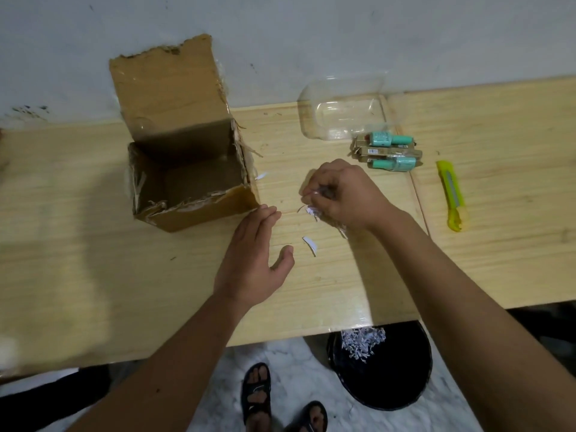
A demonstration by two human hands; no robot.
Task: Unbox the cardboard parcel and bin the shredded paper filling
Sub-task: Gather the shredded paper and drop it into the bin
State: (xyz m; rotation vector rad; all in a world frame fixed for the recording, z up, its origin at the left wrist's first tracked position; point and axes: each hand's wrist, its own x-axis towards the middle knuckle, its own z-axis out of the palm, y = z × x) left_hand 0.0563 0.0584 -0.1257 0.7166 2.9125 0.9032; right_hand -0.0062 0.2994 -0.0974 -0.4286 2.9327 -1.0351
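Right grip (pixel 339 194) clenched on shredded paper (pixel 311 211), left grip (pixel 254 260) released (flat on table (pixel 93 275)), cardboard box (pixel 187 169) open

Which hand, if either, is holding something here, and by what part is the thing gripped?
The right hand pinches a small wad of shredded paper in its closed fingers; loose ends poke out below. The left hand is open, holding nothing.
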